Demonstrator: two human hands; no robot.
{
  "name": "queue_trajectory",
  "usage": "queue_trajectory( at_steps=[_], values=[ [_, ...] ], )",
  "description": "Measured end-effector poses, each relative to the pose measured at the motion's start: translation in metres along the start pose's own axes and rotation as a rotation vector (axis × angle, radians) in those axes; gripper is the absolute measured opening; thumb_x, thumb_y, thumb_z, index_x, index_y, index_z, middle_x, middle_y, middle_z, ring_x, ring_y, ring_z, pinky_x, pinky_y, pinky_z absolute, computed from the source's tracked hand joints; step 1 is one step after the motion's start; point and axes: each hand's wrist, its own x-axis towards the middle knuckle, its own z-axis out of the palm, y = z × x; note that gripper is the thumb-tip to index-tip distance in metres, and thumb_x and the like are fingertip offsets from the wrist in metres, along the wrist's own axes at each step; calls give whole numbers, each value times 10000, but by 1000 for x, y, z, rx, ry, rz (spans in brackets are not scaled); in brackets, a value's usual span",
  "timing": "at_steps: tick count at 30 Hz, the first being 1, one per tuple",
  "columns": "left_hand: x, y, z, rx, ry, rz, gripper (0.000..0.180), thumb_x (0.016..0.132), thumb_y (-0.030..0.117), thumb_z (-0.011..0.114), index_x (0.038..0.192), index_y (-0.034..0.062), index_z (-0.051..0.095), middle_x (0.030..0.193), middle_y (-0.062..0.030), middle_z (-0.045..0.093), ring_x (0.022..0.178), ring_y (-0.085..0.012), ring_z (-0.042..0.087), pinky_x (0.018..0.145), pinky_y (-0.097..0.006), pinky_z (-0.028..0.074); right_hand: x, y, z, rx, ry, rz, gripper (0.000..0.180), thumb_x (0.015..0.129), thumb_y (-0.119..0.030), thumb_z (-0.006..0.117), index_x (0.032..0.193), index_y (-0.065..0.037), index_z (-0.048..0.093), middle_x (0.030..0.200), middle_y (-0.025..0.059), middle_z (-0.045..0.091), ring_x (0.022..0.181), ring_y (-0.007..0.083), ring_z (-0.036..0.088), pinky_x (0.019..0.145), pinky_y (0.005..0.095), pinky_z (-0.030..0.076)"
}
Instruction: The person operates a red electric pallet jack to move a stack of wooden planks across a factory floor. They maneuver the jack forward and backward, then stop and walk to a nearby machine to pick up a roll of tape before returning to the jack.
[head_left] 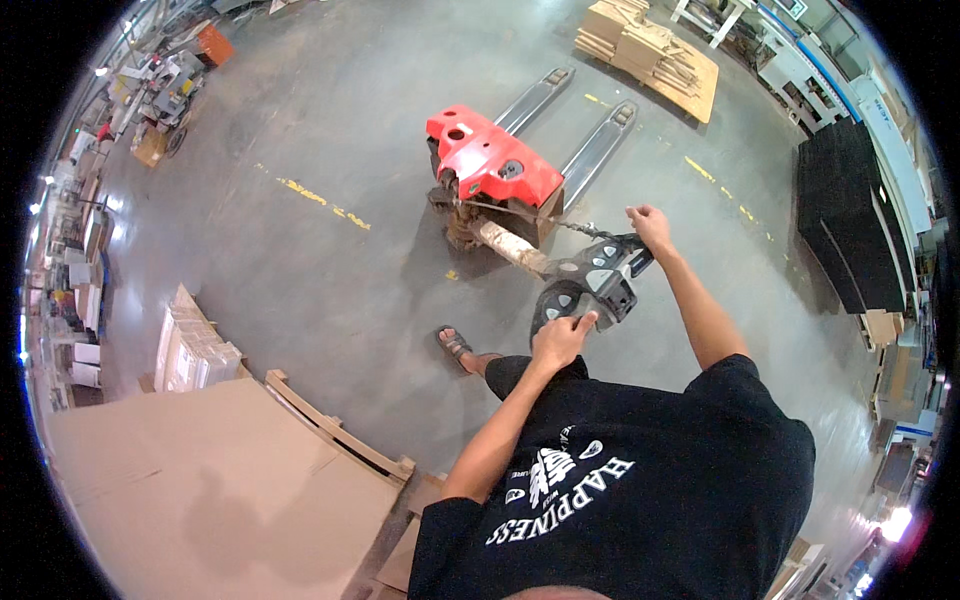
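We judge the step in hand to be taking hold of the black control handle with grey buttons, before the red-covered pallet truck with two long grey metal forks is steered. The truck stands on the grey floor ahead of us, its forks bare and pointing away, and its pale, scuffed steering bar leans toward us. Our bare left hand has its fingers clenched around the handle's near grip. Our bare right hand is at the far end, fingers bent; from this angle we cannot tell whether they grasp the handle or only hover beside it. The next move, we think, calls for a sure two-handed hold, a gentle touch on the controls, and our sandalled foot kept well away from the truck's base.
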Motion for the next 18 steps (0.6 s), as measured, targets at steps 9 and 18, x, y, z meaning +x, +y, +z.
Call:
queue_trajectory(
  at_steps=[9, 18],
  values=[
    [-39, -202, -162, 208, 461, 254, 665, 925, 697, 586, 890, 71, 807, 758, -192, 709, 746, -399, 679, 701, -483, 503, -185, -89, 129, -271, -374, -351, 557, 960, -623, 559, 935, -117, 790, 840, 160, 730, 872, 300, 710, 887, 474, 513],
    [-4, -241, -315, 394, 355, 246, 591, 964, 577, 597, 792, 30, 742, 784, -192, 699, 802, -418, 666, 748, -499, 503, -252, -122, 248, -221, -434, -513, 569, 1061, -549, 428, 1000, -107, 781, 855, 181, 712, 955, 345, 669, 1119, 466, 367]
  ],
)
